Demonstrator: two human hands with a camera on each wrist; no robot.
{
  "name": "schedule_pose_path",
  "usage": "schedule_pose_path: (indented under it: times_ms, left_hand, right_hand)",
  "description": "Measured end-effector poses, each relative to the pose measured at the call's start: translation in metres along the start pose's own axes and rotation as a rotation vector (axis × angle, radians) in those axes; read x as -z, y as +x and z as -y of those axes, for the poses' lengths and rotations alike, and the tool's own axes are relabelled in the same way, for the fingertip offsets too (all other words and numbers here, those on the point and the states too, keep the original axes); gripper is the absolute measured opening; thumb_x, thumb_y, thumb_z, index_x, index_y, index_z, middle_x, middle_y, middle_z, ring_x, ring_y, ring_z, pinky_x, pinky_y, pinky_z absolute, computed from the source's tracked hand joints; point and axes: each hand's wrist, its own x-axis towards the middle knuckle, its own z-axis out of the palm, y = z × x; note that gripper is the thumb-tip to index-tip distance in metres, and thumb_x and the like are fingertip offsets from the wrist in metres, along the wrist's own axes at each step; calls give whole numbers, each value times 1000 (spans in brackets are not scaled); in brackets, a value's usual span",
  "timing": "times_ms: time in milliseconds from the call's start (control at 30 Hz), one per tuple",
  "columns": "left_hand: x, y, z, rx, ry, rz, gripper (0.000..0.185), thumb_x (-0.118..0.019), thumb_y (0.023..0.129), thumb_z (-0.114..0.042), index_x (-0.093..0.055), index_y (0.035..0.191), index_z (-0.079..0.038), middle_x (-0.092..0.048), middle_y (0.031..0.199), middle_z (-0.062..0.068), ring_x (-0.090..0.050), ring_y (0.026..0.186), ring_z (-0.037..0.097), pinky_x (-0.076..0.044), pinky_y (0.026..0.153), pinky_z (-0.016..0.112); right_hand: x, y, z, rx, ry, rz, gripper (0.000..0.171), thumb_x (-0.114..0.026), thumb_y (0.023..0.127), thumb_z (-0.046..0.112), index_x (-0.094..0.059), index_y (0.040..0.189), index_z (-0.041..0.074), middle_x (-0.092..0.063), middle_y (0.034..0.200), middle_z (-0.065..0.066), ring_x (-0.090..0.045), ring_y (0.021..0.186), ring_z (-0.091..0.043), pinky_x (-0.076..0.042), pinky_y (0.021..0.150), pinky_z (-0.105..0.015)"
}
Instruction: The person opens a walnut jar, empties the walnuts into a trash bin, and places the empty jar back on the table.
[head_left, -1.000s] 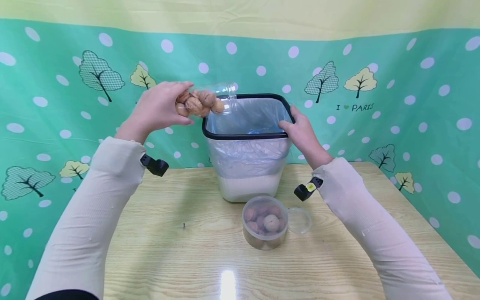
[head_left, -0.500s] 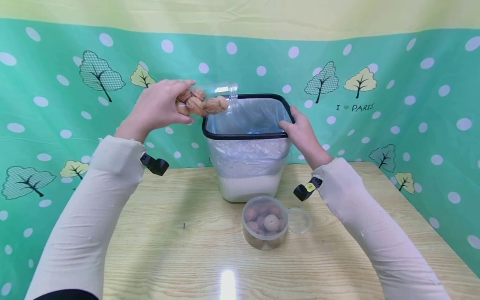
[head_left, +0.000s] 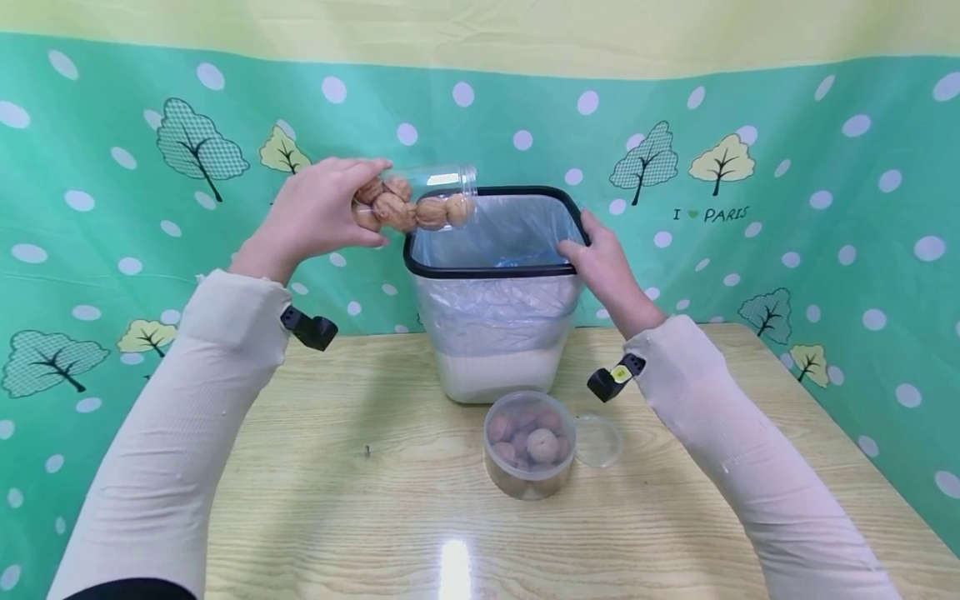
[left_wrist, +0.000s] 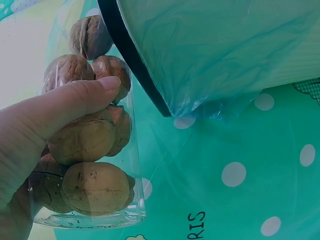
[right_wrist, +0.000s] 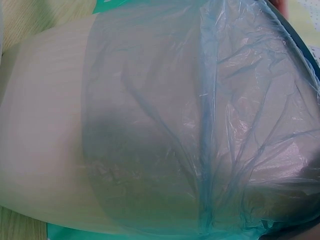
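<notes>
In the head view my left hand [head_left: 315, 208] grips a clear jar [head_left: 435, 177] lying on its side in the air. Several walnuts [head_left: 393, 212] lie inside it, the foremost at the mouth, which is over the left rim of a white trash bin [head_left: 495, 379]. The left wrist view shows my thumb [left_wrist: 75, 102] across the jar wall, walnuts behind it. A thin bluish plastic bag [head_left: 495, 312] lines the bin, folded over its black rim [head_left: 487, 273]. My right hand [head_left: 611, 262] holds that rim at the right, thumb inside; the right wrist view mostly shows the bag-covered side.
A round see-through tub [head_left: 528, 485] with several walnuts stands in front of the bin. Beside it a clear round lid [head_left: 602, 442] lies on the wooden table [head_left: 337, 517]. A tiny dark bit [head_left: 367, 451] lies further left. A green patterned curtain [head_left: 810, 167] hangs close behind.
Walnuts inside the jar have rolled rightward, the front one from mid-jar to the mouth. Both hands, the bin and the tub are nearly where they were.
</notes>
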Motion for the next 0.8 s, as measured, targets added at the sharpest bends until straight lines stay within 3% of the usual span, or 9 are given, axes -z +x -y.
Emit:
schedule_pose_path:
  times_ms: [300, 533, 800]
  left_hand:
    - [-2, 2, 1, -6, 30, -7, 86, -84, 68, -25, -43, 141, -8, -53, 133, 17, -48, 119, 40, -42, 93, 57]
    - [-2, 2, -1, 17, 49, -64, 84, -83, 67, -24, -45, 139, -7, -55, 131, 17, -49, 116, 41, -43, 89, 56]
    - [-2, 1, -1, 49, -19, 3, 86, -82, 70, -25, -40, 143, -11, -52, 135, 16, -46, 121, 40, -42, 91, 57]
  right_hand:
    - [0, 1, 1, -2, 5, -4, 73, -47, 90, 17, -9, 150, 4, -9, 157, -9, -7, 144, -18, -14, 116, -33]
    - [-1, 1, 1, -1, 4, -7, 72, -47, 90, 17, -10, 150, 3, -10, 157, -9, -9, 143, -17, -15, 115, -33]
    - [-1, 0, 1, 4, 12, -8, 72, -47, 90, 17, -10, 150, 3, -10, 157, -9, -9, 143, -16, -15, 115, -32]
